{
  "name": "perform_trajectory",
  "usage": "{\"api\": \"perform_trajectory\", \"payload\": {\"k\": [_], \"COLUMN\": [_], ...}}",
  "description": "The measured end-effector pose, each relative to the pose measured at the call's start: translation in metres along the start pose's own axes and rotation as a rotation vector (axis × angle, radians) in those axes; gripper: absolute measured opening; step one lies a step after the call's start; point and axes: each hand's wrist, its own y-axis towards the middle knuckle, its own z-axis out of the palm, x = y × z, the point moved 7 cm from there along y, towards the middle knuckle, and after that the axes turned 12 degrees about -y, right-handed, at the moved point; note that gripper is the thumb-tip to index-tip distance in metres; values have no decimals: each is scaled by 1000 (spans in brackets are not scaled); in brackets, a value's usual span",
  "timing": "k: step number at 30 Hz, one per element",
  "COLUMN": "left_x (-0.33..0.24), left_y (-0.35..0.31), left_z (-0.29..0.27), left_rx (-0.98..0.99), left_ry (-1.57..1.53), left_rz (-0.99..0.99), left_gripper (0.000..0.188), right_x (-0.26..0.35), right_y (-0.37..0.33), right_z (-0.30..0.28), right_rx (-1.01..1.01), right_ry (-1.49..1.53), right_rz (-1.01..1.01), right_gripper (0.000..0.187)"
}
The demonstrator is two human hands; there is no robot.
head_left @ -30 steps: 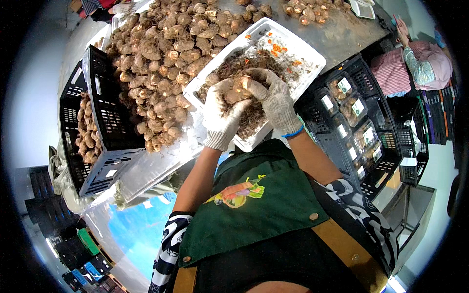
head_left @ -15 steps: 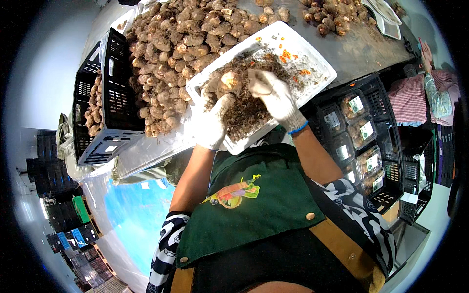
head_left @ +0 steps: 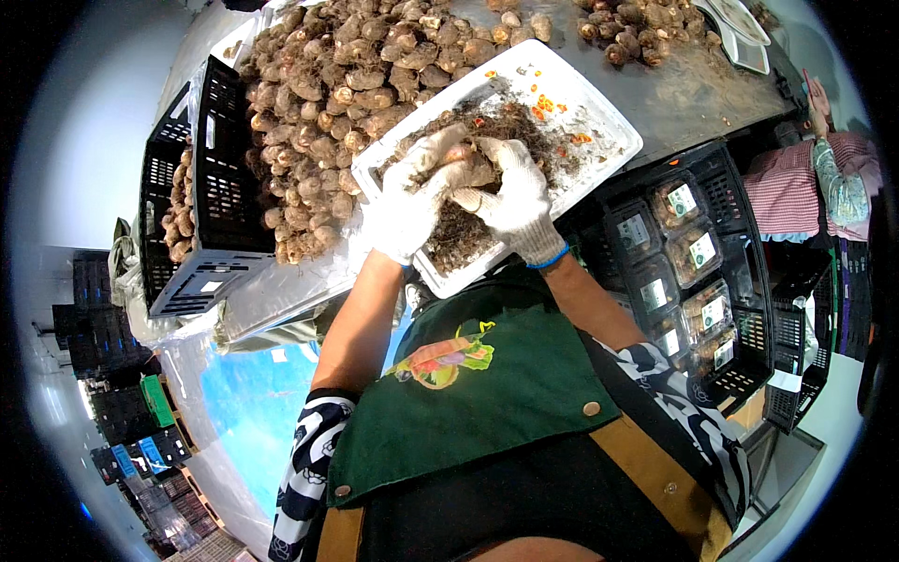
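Between my two gloved hands is a brown, hairy taro (head_left: 480, 170), partly hidden by the fingers. My left hand (head_left: 412, 201) wraps round it from the left, and my right hand (head_left: 518, 199) closes on its right side. Both white knit gloves hover over a white plastic tray (head_left: 604, 122). Dark root fibres and soil (head_left: 459, 234) fill much of that tray, with small orange scraps (head_left: 543, 105) toward its far end. A big heap of unpeeled taros (head_left: 314, 122) lies just left of the tray.
A black crate (head_left: 220, 159) holding more taros stands at the left. To the right, another black crate (head_left: 740, 309) contains clear packed boxes (head_left: 698, 248). At the far right are a smaller taro pile (head_left: 637, 33), a white scale (head_left: 744, 47) and another person's arm (head_left: 829, 164).
My right hand has come in from the right and now grips the taro with the left. The taro has turned, and its pale cut face no longer points up.
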Motion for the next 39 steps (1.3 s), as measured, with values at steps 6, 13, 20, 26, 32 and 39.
{"api": "perform_trajectory", "payload": {"k": [6, 13, 20, 26, 32, 39], "left_x": [-8, 3, -18, 39, -6, 80], "left_y": [-6, 14, -12, -17, -2, -12], "left_z": [-1, -5, 12, -34, 7, -47], "left_rx": [28, 62, 156, -304, -200, -563], "left_ry": [112, 313, 527, 214, 739, -45], "left_rz": [416, 274, 537, -114, 222, -157], "left_gripper": [20, 34, 11, 30, 34, 34], "right_x": [0, 14, -15, -3, 4, -42], "right_y": [1, 6, 3, 11, 11, 0], "right_z": [-2, -6, 0, -9, -6, 16], "right_rx": [-70, -42, -46, -95, -66, 94], "right_ry": [-78, -129, -80, -134, -137, 343], "right_rz": [-1, -14, 144, 90, 93, 217], "right_gripper": [62, 60, 55, 57, 58, 59]}}
